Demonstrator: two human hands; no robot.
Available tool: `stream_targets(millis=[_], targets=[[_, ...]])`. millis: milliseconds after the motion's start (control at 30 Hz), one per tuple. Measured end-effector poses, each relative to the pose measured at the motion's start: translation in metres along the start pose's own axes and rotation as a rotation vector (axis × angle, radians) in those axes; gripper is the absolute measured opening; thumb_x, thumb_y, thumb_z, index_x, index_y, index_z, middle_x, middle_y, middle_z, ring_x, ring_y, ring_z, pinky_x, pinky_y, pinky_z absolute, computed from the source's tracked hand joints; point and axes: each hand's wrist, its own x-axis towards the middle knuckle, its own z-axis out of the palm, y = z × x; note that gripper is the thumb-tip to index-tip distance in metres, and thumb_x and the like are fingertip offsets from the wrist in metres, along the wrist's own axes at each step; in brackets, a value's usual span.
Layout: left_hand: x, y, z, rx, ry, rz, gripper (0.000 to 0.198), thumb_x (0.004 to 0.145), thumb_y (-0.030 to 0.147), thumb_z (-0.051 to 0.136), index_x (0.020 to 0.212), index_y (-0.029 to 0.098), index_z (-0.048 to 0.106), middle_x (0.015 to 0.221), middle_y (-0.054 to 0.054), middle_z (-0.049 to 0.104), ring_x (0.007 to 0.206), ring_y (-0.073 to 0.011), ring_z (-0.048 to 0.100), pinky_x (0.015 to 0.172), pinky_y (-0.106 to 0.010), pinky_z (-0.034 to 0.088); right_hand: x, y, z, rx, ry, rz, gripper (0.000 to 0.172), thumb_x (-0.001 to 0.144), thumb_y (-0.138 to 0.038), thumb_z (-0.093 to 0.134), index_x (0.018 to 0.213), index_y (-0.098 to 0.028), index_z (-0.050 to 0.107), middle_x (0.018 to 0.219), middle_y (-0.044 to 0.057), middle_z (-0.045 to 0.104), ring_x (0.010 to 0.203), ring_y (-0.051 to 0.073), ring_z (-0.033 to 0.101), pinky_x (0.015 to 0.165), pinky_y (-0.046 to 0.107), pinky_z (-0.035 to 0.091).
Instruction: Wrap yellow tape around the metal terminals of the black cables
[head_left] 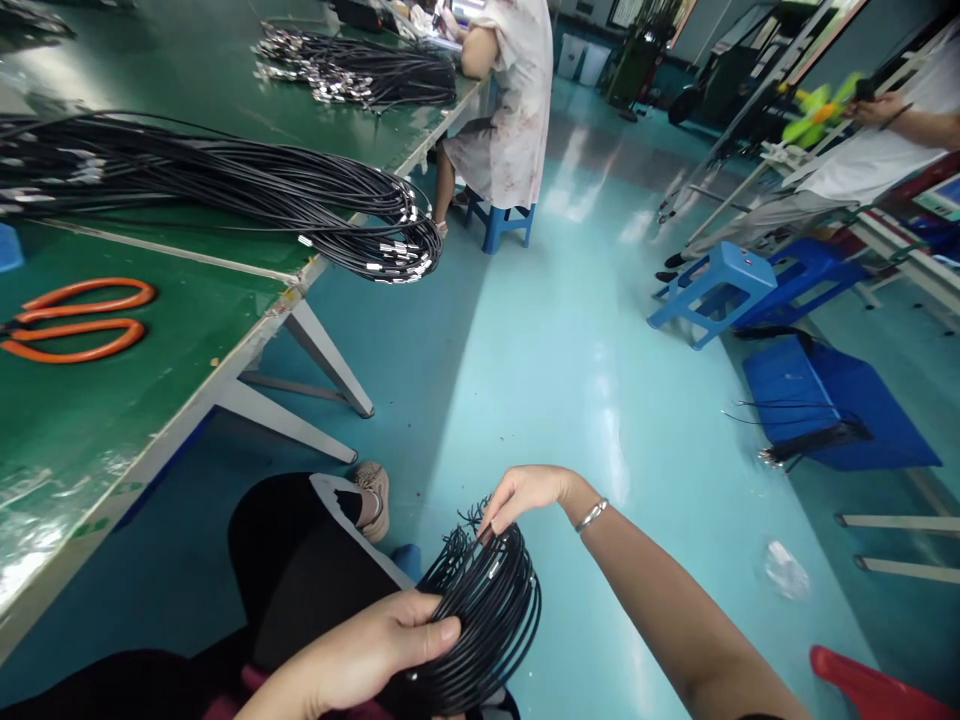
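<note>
A coil of black cables (487, 615) rests over my lap at the bottom centre. My left hand (367, 650) grips the coil's near side, thumb laid across the strands. My right hand (525, 492), with a bracelet on the wrist, pinches the coil's top where loose cable ends stick up. Both hands are closed on the coil.
A green workbench (112, 400) runs along the left with orange scissors (75, 320) and a long bundle of black cables (247, 190) hanging over its edge. A seated person (510, 100) works further along. Blue stools (712, 290) and a blue bin (825, 400) stand on the right.
</note>
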Motion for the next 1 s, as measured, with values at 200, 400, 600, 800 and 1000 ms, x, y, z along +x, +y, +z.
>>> stream_targets(millis=[200,400,600,800,1000], targets=[[-0.012,-0.003,-0.002,-0.019,0.019,0.057,0.049,0.081,0.055,0.052,0.081,0.01,0.071,0.072,-0.012,0.072,0.067,-0.0244,0.068,0.068,-0.034,0.051,-0.012,0.024,-0.033,-0.057,0.248,0.071,0.028,0.053,-0.041,0.08,0.07,-0.018,0.076,0.08,0.005,0.075,0.085,0.024,0.067,0.084,0.034,0.048],[-0.014,-0.012,-0.007,-0.133,0.075,0.177,0.048,0.079,0.056,0.054,0.086,0.011,0.07,0.071,-0.011,0.072,0.065,-0.024,0.068,0.068,-0.036,0.052,-0.019,-0.016,0.001,-0.215,0.43,-0.107,0.036,0.086,-0.047,0.049,0.096,-0.019,0.069,0.1,0.009,0.068,0.098,0.023,0.06,0.092,0.039,0.041],[-0.014,-0.024,-0.009,-0.139,0.05,0.268,0.03,0.071,0.044,0.07,0.083,0.016,0.067,0.074,-0.005,0.072,0.066,-0.0218,0.068,0.068,-0.034,0.052,0.0,-0.065,0.033,-0.361,0.002,-0.137,0.02,0.078,-0.037,0.065,0.088,-0.022,0.073,0.096,0.004,0.065,0.09,0.019,0.06,0.089,0.033,0.043],[-0.016,-0.033,-0.007,-0.119,0.093,0.285,0.024,0.07,0.04,0.07,0.074,0.017,0.065,0.066,-0.004,0.07,0.057,-0.0199,0.066,0.062,-0.032,0.051,0.03,-0.077,0.018,-0.435,-0.234,-0.036,0.021,0.073,-0.036,0.069,0.087,-0.022,0.076,0.091,0.003,0.067,0.083,0.017,0.062,0.079,0.028,0.048],[-0.026,-0.039,-0.005,-0.122,0.095,0.315,0.025,0.069,0.039,0.071,0.07,0.015,0.066,0.062,-0.005,0.069,0.054,-0.0197,0.065,0.061,-0.032,0.051,0.04,-0.08,0.007,-0.509,-0.108,-0.029,0.02,0.074,-0.038,0.068,0.077,-0.019,0.076,0.081,0.004,0.069,0.079,0.018,0.061,0.079,0.029,0.047]])
